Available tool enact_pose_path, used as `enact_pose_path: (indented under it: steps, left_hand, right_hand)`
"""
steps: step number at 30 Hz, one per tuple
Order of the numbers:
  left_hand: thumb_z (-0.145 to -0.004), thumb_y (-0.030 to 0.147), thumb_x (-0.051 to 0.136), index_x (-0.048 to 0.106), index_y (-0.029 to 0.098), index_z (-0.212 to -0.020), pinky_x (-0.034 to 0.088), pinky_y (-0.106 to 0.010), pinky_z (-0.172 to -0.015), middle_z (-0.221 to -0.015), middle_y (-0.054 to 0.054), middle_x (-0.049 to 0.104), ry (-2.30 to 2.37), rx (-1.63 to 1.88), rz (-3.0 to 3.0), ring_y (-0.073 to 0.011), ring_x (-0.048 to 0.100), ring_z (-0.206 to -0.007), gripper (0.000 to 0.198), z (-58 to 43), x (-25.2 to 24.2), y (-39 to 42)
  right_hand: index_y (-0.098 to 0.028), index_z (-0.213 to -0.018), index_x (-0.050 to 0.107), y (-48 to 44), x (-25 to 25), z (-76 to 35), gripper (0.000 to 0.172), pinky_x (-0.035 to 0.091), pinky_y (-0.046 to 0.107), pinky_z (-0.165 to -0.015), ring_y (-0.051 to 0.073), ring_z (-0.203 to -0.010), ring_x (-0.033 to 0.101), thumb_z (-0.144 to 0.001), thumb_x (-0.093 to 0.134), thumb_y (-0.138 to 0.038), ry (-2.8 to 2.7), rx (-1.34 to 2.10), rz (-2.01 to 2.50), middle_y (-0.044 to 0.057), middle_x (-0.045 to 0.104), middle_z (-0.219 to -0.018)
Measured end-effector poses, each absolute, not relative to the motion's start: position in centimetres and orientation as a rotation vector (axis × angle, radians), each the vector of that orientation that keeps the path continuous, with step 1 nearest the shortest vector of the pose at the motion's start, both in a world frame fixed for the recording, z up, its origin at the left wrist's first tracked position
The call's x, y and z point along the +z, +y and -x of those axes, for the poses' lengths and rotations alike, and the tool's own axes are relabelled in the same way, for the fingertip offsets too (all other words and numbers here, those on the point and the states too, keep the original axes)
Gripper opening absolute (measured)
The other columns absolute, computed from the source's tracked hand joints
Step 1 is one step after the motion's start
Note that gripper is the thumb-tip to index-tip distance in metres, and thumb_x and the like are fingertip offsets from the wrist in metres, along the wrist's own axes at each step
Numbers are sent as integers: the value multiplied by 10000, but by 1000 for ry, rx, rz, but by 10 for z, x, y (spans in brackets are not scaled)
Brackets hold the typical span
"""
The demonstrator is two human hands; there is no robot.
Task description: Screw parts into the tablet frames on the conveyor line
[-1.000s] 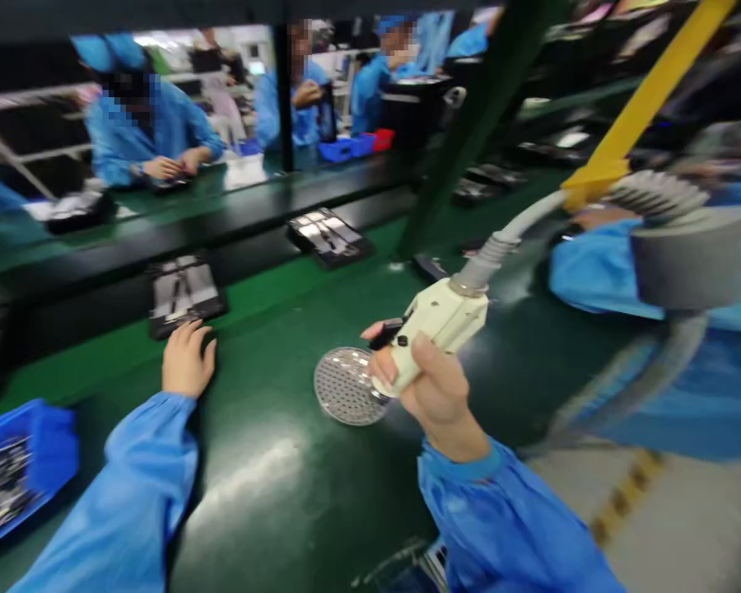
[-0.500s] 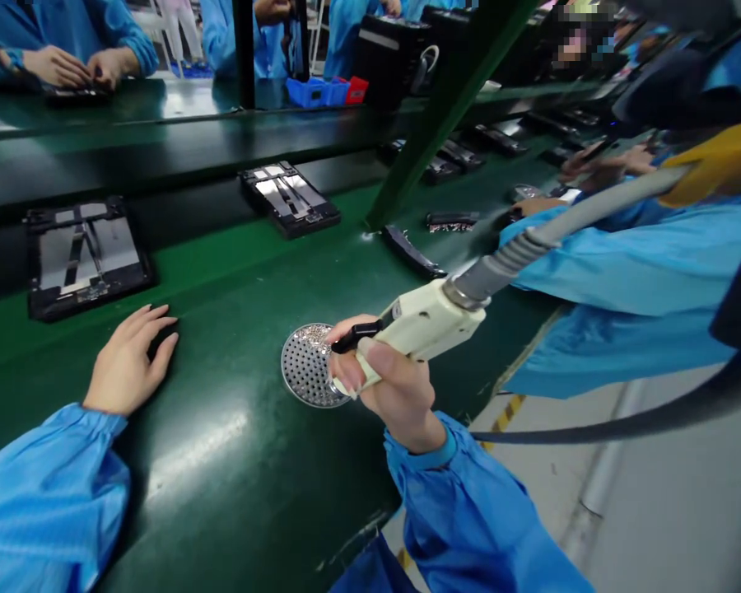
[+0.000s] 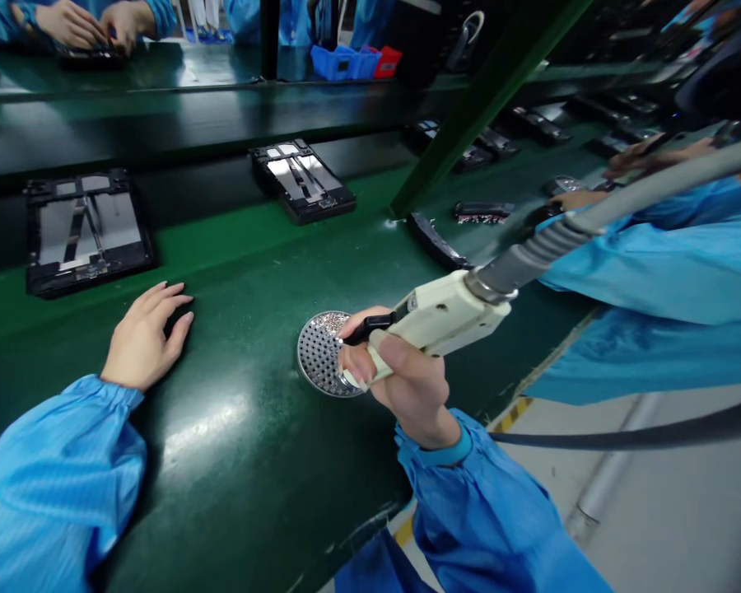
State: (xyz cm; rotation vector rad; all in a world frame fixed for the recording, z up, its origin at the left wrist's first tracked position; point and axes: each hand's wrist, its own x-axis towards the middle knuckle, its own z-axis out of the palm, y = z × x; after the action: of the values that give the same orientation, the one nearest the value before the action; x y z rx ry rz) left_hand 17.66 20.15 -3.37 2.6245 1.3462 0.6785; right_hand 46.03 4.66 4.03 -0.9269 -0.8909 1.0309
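My right hand (image 3: 417, 379) is wrapped round a cream-coloured power screwdriver (image 3: 448, 313) with a black lever, fingers at the lever. A thick grey cable runs from its rear end to the upper right. The tool's tip is hidden behind my fingers, over a round perforated metal dish (image 3: 318, 354). Small shiny screws (image 3: 332, 321) lie on the far side of that dish. My left hand (image 3: 145, 333) rests on the green tabletop with fingers loosely spread, holding nothing. Just beyond it lies an opened tablet-like device (image 3: 90, 231), its inner parts facing up.
Another opened device (image 3: 302, 181) sits farther back. Near the green post (image 3: 487, 107) lie a curved black strip (image 3: 435, 241) and a black screw strip (image 3: 482, 212). A co-worker's blue sleeve (image 3: 667, 272) is close on the right. Blue bins (image 3: 342, 63) stand across the bench.
The whole view has shifted, so most things appear farther right and slightly higher. My right hand keeps its grip on the power screwdriver at the dish; my left hand still lies on the tabletop.
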Motion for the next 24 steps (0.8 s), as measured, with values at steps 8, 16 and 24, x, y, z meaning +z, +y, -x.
enact_pose_path:
  steps: [8,16,24]
  left_hand:
    - [-994,446,455,729,147,-1156,461,-487,-1199,-1358,-149,711,1356,685,-2592,-313,593,-1371,436,-176,-35,206]
    - [-998,377,521,732,154,-1188,470,-409,-1123,-1282,-146,738,1695,410,-2123,-317,651,-1258,362,-289,0,281]
    - [-955,531,682,713,72,-1227,519,-491,-1090,-1385,-243,655,1912,398,-1670,-360,620,-1315,534,-417,5,364]
  right_hand:
    - [-203,-777,671,47,35,-456,416,425,268,-401,110,-384,459,-771,839,-584,-966,1157,923,-68,498,-464]
    - [-197,-916,722,33,38,-467,398,394,277,-452,129,-430,453,-840,772,-584,-913,1103,816,-45,479,-481]
    - [-185,-968,714,22,9,-477,518,412,303,-486,161,-498,480,-848,689,-689,-867,1137,883,-22,458,-538]
